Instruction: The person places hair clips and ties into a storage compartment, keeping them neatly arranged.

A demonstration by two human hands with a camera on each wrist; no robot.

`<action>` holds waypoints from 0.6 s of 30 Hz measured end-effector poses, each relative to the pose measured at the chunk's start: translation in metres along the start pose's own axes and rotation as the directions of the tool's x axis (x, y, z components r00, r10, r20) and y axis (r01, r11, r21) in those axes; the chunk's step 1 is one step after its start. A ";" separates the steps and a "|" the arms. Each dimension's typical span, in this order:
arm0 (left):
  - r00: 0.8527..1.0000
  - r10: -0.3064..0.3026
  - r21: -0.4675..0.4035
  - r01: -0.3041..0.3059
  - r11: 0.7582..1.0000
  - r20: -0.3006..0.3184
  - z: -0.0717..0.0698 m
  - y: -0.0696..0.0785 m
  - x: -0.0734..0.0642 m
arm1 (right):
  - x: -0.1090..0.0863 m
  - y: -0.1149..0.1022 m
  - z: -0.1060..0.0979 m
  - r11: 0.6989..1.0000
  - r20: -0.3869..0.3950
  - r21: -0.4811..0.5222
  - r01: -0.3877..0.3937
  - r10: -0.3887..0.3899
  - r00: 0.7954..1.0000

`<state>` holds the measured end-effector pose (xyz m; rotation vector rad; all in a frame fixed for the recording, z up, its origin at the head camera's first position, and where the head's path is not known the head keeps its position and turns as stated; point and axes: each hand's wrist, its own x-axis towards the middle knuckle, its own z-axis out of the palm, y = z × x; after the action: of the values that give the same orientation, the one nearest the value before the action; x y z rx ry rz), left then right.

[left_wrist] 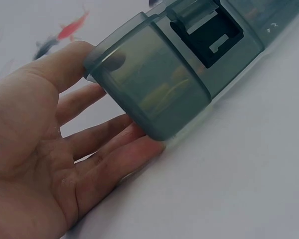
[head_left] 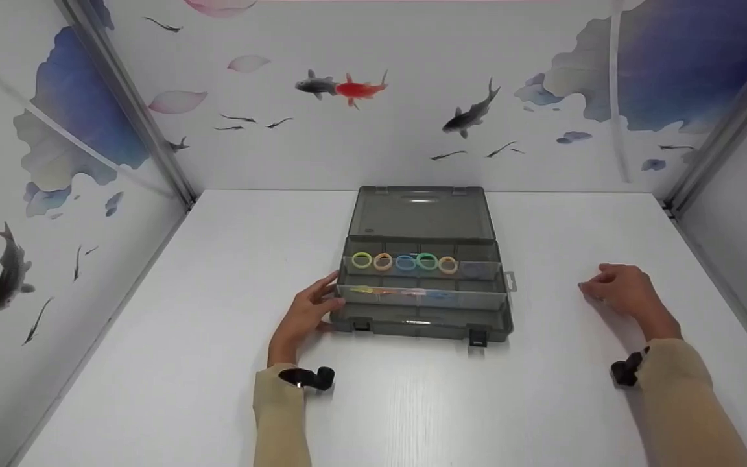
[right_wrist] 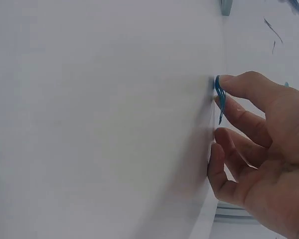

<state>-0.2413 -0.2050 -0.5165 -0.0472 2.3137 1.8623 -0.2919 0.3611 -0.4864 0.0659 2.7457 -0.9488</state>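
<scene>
A grey translucent plastic storage box (head_left: 422,311) stands with its lid tipped back. Coloured rings (head_left: 426,261) sit in a row in its back compartments. Yellow, orange, pink and blue pieces (head_left: 383,291) lie in the row before them. At the box's left front corner, my left hand (head_left: 302,316) holds the side; the left wrist view shows the thumb on the rim and fingers against the wall. Well right of the box, my right hand (head_left: 625,292) pinches a slim, tapering blue hair clip (right_wrist: 221,97) between thumb and index finger, low at the table. In the head view the clip is hidden.
The box rests on a white table (head_left: 386,402) near its back edge. Its open lid (head_left: 422,214) leans towards the back wall (head_left: 386,149), which is printed with fish and petals. A black latch (head_left: 478,336) hangs at the box's front. Side walls bound the table.
</scene>
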 end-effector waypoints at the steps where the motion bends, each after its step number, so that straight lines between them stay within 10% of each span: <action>1: 1.000 -0.005 0.000 0.005 1.000 -0.001 0.002 0.000 0.001 | -0.001 0.001 -0.001 1.000 -0.002 -0.006 0.000 0.000 1.000; 18: 1.000 -0.005 0.013 0.005 1.000 -0.009 0.004 0.000 0.002 | 0.009 -0.064 -0.004 0.974 -0.177 -0.032 0.225 -0.227 0.958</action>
<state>-0.2430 -0.2006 -0.5182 -0.0592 2.3288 1.8488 -0.3094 0.3129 -0.4473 -0.1774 2.9738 -1.0300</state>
